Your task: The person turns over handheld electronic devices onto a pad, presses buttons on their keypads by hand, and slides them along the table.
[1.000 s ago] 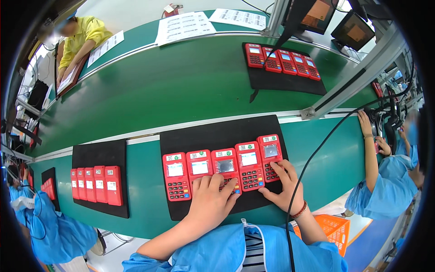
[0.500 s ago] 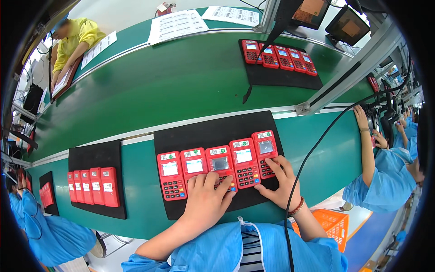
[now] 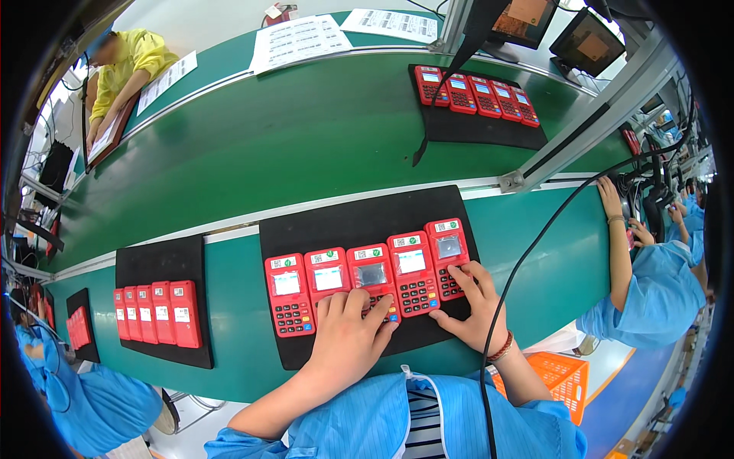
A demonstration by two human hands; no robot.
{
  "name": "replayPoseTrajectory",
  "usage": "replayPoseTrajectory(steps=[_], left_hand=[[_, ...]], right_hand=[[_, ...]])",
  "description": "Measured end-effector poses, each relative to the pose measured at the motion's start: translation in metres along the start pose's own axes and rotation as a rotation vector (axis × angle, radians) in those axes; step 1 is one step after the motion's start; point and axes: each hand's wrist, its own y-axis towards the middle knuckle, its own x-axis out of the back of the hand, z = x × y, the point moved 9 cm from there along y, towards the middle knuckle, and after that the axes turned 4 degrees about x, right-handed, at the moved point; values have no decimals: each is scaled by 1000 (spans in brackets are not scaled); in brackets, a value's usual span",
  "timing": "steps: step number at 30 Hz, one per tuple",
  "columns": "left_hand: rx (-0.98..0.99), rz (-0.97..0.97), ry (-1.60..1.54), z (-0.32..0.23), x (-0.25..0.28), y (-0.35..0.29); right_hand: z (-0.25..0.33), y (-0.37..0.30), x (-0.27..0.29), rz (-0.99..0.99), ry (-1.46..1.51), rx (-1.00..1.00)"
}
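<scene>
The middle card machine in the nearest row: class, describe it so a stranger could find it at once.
Find the biggest black mat on the near green table. Five red card machines lie there; take the middle one, its keys partly covered by the person's left hand. Its screen is dark grey; its left neighbour and right neighbour both show bright white.

terminals (image 3: 411, 275): red | mat (image 3: 359, 219): black | workbench (image 3: 566, 241): green | shirt (image 3: 424, 437): striped

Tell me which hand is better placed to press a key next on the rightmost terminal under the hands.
Likely the right hand: its fingers are already at the rightmost terminal. The left hand is over the middle terminal, with another terminal between.
</scene>
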Motion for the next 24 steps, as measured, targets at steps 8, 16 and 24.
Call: replayPoseTrajectory(steps=[8,16,24], left_hand=[[2,5,-3,1,0,0],[-9,-10,-3,-1,2,0],[-31,-26,15,-1,1,-1]], right_hand=[[0,0,-1,8,14,-11],[0,0,-1,-2,18,-4],[0,-1,0,-16,27,-1]])
